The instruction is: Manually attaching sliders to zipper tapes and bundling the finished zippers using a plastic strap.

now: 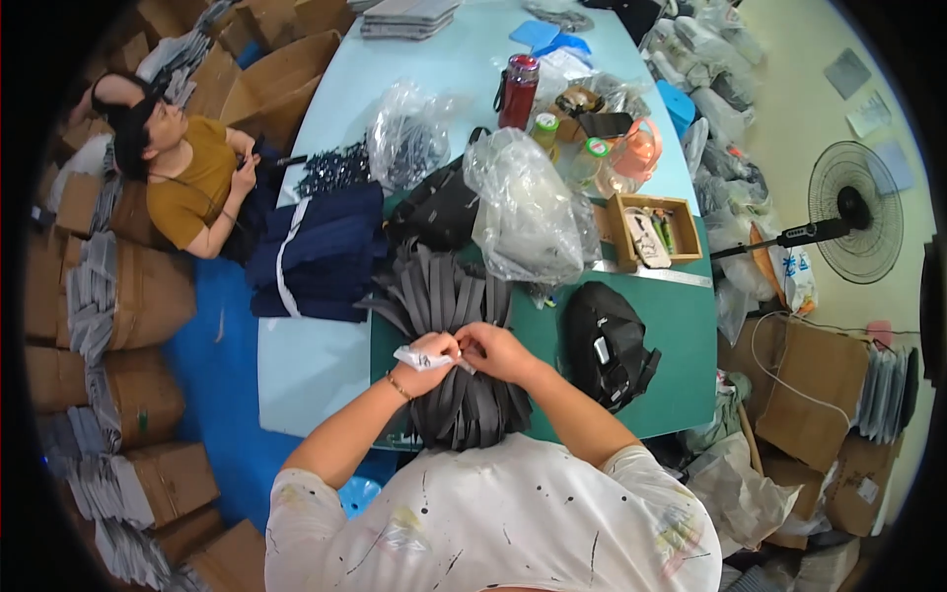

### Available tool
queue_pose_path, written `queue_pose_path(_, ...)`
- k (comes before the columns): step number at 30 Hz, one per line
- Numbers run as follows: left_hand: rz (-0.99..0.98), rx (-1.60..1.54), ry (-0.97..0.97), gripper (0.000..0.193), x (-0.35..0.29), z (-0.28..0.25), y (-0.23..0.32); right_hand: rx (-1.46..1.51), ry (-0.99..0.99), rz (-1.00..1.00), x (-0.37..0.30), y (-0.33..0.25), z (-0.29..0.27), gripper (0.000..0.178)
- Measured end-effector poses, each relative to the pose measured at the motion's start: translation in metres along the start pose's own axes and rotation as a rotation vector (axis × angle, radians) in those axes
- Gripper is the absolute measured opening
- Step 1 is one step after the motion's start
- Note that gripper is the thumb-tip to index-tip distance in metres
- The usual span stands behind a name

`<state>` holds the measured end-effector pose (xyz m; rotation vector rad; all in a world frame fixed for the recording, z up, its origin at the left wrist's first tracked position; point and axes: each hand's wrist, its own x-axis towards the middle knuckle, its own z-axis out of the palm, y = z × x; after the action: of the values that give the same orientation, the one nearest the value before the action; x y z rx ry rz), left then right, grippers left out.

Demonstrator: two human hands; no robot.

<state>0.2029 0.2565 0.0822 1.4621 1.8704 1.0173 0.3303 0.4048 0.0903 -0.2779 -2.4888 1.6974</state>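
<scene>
A thick bundle of dark grey fabric strips (459,412) lies on the green mat right in front of me, its ends fanning out on the far and near sides. Across its middle runs a white strip (416,360) with dark marks. My left hand (426,375) grips this strip, fingers pinched together. Close against it, my right hand (499,355) is closed too, its fingertips meeting the left ones at the white strip. What exactly sits between the right fingertips is too small to make out. The fingers hide the point where the strip's ends meet.
Folded navy fabric (321,259) tied with a white band lies to the left. Beyond the bundle are a clear plastic bag (523,202) and a wooden tray (698,237). A black backpack (604,345) rests at right. A co-worker (202,173) is at the table's left edge.
</scene>
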Motion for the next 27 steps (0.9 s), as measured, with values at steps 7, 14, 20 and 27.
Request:
queue_pose_path(7,0.473,0.407,-0.108,0.012,0.012,-0.007,0.003,0.066,0.011,0.07,-0.004,0.004,0.006,0.022)
queue_pose_path(14,0.488,0.594,-0.072,0.014,0.007,-0.005,0.012,0.033,0.098,0.065,-0.01,0.011,0.014,0.027)
queue_pose_path(20,0.392,0.495,0.064,0.013,-0.001,0.004,0.009,0.009,0.092,-0.003,-0.004,0.011,0.014,0.028)
queue_pose_path(27,0.167,0.458,0.23,0.015,-0.005,0.019,0.014,-0.142,0.128,-0.048,-0.004,0.014,0.021,0.029)
